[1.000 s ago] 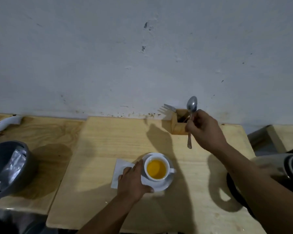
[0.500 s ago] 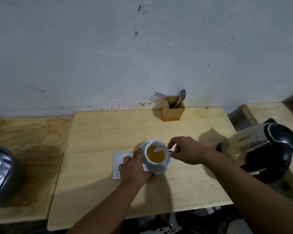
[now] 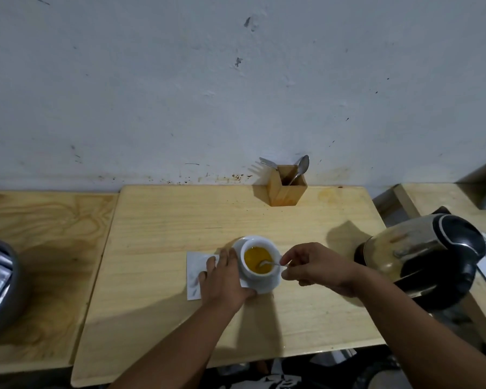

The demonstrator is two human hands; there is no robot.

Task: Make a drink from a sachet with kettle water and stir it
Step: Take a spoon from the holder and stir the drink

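Pale wood tabletop (image 3: 157, 248), against a grey-white wall (image 3: 180, 80). Shiny metal kettle (image 3: 421, 248) with a black lid, at the right edge, just beside the right arm. Grey bowl (image 3: 0, 290) at the far left, on another wooden top, with silver foil inside. Wooden cutlery box (image 3: 285, 189) at the back by the wall, holding a fork (image 3: 267, 162) and a big spoon (image 3: 302, 167). White saucer (image 3: 264, 286) near the middle, with a white cup (image 3: 250, 272) on it, full of orange-yellow drink (image 3: 254, 255). White paper sachet (image 3: 194, 265) flat on the wood, just left of the saucer, partly under the left hand (image 3: 223, 279). Left hand spread open, fingers resting against the saucer and cup side, not closed around anything. Right hand (image 3: 317, 266) just right of the cup, thumb and fingers pinched tight on the thin handle of a small spoon (image 3: 270, 263). Spoon bowl dipped down in the drink, handle sticking out over the right rim.
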